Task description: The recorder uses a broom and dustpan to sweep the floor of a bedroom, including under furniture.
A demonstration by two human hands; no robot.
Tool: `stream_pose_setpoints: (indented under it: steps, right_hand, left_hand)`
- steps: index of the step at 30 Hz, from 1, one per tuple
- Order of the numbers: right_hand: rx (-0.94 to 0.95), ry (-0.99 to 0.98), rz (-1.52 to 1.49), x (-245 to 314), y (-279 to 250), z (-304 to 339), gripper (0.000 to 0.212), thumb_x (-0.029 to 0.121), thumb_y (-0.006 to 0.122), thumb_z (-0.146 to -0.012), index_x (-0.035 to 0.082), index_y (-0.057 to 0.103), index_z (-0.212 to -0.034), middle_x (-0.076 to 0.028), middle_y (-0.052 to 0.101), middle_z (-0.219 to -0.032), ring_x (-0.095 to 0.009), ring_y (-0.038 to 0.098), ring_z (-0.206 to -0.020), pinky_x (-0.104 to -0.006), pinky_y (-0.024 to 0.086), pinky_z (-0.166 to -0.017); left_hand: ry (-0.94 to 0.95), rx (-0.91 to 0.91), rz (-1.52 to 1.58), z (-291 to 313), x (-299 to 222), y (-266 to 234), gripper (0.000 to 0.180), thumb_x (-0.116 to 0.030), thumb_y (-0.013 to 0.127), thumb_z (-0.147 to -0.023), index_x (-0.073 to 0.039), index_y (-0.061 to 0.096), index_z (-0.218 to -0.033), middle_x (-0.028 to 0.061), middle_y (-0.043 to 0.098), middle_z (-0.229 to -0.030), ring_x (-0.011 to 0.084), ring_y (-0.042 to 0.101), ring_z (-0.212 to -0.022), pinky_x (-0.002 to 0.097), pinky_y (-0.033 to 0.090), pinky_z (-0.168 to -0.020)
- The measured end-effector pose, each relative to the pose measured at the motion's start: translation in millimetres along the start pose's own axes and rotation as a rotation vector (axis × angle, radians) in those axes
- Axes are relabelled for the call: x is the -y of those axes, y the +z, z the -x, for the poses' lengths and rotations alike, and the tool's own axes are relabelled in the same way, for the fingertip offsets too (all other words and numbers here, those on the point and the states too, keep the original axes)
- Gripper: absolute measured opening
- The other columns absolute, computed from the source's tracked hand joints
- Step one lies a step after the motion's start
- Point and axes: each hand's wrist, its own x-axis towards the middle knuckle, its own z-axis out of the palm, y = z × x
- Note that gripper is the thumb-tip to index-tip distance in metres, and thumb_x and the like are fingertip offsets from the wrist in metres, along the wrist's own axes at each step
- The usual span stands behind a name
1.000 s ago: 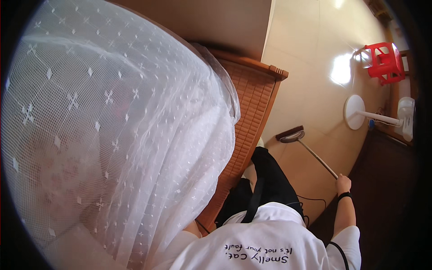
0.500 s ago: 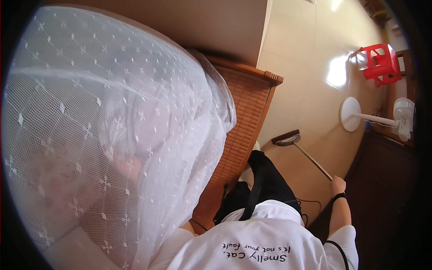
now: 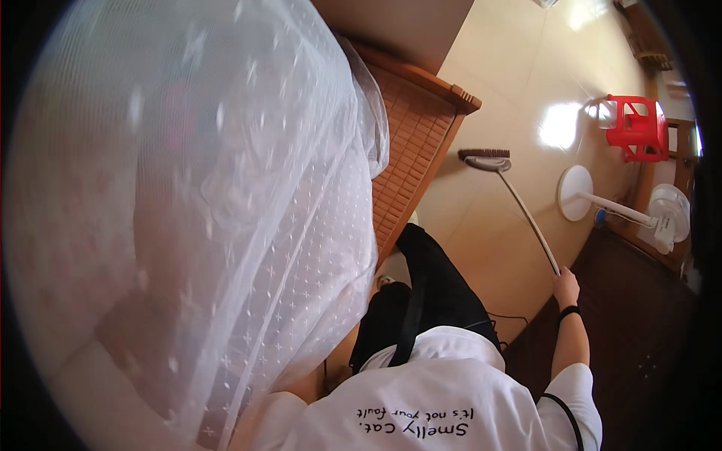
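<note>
My right hand (image 3: pixel 565 289), with a black band round its wrist, is closed round the upper end of a broom's thin pale handle. The broom (image 3: pixel 486 161) reaches away to the far left of that hand, its dark bristle head at the floor beside the wooden bed's corner. Part of my left arm (image 3: pixel 304 388) shows beside the white shirt, at the edge of a sheer white mosquito net (image 3: pixel 248 203). The left hand itself is hidden, so what it holds or touches does not show.
The wooden bed (image 3: pixel 410 158) has a woven mat-like surface and a corner post. A white standing fan (image 3: pixel 577 193) and a red plastic stool (image 3: pixel 638 129) stand on the shiny tiled floor (image 3: pixel 511 90) at the right. A thin dark cable (image 3: pixel 511 317) lies near my legs.
The broom's head has moved farther away over the floor, and my right hand has gone forward with it. The net fills the left side differently and looks blurred in places.
</note>
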Motion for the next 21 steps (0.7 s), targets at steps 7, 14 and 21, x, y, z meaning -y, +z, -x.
stream_pose_setpoints:
  steps: [7, 14, 21]
  right_hand:
    - [0.03, -0.074, -0.163, 67, 115, -53, 0.027, 0.021, 0.048, -0.072, 0.002, 0.053, -0.09, -0.021, 0.057, -0.087, -0.037, 0.052, -0.085, -0.0427, 0.041, -0.073]
    - [0.183, -0.212, -0.064, 167, 226, -46, 0.019, 0.012, 0.044, -0.077, -0.003, 0.049, -0.088, -0.024, 0.055, -0.092, -0.036, 0.054, -0.086, -0.0403, 0.046, -0.071]
    - [0.568, -0.224, -0.042, 115, 312, 78, 0.017, 0.013, 0.05, -0.075, 0.0, 0.049, -0.086, -0.012, 0.054, -0.066, -0.025, 0.055, -0.052, -0.0339, 0.043, -0.041]
  left_hand:
    - [-0.043, -0.067, 0.072, -19, 142, -34, 0.028, -0.018, 0.044, -0.082, -0.007, 0.047, -0.108, 0.0091, 0.056, -0.092, 0.0211, 0.057, -0.072, 0.0311, 0.048, -0.063]
    - [-0.315, 0.05, 0.091, -43, 160, -57, 0.065, -0.049, 0.042, -0.081, -0.003, 0.026, -0.124, 0.0151, 0.05, -0.105, 0.0232, 0.054, -0.072, 0.0321, 0.043, -0.063]
    - [0.004, 0.147, -0.501, 54, 248, -129, 0.037, -0.025, 0.052, -0.08, -0.004, 0.047, -0.109, 0.0094, 0.057, -0.088, 0.0188, 0.056, -0.071, 0.0281, 0.044, -0.063]
